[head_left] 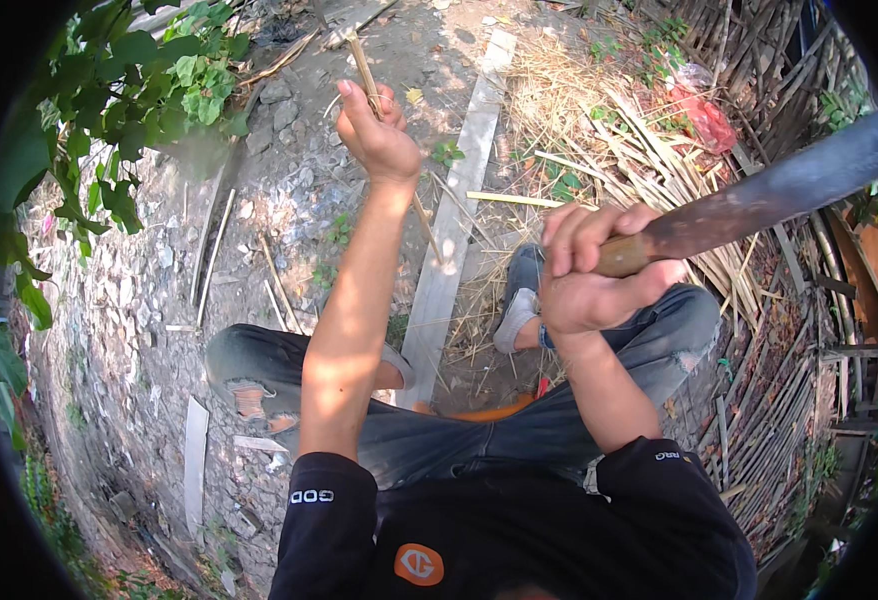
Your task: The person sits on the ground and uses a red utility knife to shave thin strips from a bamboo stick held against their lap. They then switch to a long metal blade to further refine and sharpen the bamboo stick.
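Out ahead to the left, my left hand (383, 145) is closed round a thin bamboo stick (363, 66). One end of the stick rises beyond my fist, and a thinner length slants down past my wrist. My right hand (594, 285) grips a machete by its wooden handle (621, 256), above my right knee. The machete's broad dark blade (774, 198) points up and to the right, well apart from the stick. Between my feet a long grey board (464, 190) lies on the ground, running away from me.
Split bamboo strips (649, 180) and straw (549, 95) lie ahead on the right, near a red plastic bag (701, 118). A stick fence (779, 390) lines the right side. Leafy branches (129, 90) hang at the upper left over stony ground. A loose plank (196, 465) lies beside my left knee.
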A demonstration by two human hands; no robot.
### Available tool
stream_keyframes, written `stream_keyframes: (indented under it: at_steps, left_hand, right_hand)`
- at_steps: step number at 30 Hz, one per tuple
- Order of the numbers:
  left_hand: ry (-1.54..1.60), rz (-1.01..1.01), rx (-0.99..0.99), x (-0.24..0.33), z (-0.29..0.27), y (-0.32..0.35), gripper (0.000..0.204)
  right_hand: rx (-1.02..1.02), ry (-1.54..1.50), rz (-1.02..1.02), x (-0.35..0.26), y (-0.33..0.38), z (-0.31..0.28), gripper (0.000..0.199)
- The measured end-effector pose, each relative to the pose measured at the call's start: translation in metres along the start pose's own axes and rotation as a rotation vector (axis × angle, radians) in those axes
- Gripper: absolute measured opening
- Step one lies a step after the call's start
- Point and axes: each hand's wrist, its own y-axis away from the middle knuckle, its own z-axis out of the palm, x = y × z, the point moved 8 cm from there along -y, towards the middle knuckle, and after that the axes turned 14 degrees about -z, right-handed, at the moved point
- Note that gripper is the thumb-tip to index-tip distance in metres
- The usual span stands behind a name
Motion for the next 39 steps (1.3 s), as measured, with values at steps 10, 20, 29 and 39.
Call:
stream_keyframes:
  at_steps: [10,20,29,39]
  left_hand:
    - [-0.066,-0.016,0.033,-0.012,0.007,-0.001,0.062]
    - [0.199,-0.031,0.186,-0.005,-0.038,0.010,0.055]
    - [-0.015,0.037,0.016,0.004,0.001,0.013,0.059]
    - [0.037,0.025,0.088,0.008,-0.004,0.013,0.059]
  right_hand:
    - [0.346,0.033,1.650,0.086,0.176,-0.054,0.042]
    - [0.026,-0.166,0.655,0.007,-0.024,-0.002,0.057]
    - [-0.218,0.423,1.079,0.078,0.184,-0.068,0.052]
    - [-0.110,0.297,1.470,0.089,0.199,-0.087,0.054]
